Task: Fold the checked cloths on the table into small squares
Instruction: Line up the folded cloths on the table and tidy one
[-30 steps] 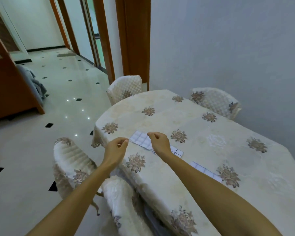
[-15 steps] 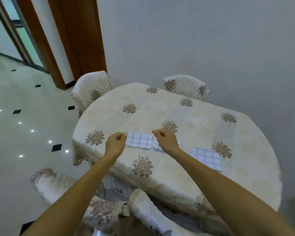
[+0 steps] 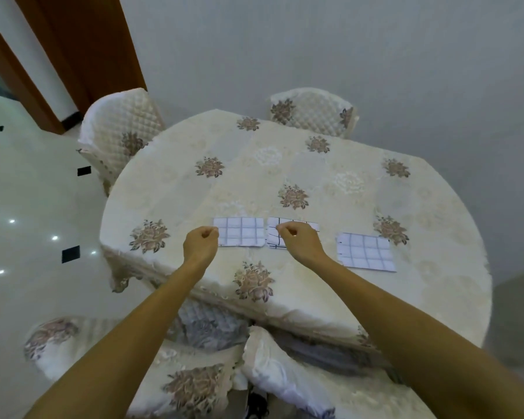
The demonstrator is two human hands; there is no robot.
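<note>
Checked cloths, 3 folded, on table

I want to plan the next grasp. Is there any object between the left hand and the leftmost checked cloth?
Nothing visible. The left hand hovers just left of the leftmost checked cloth, with only bare tablecloth between them.

The right hand covers much of the middle cloth (whether the curled fingers pinch it cannot be told), and both forearms run off the bottom edge.
</note>
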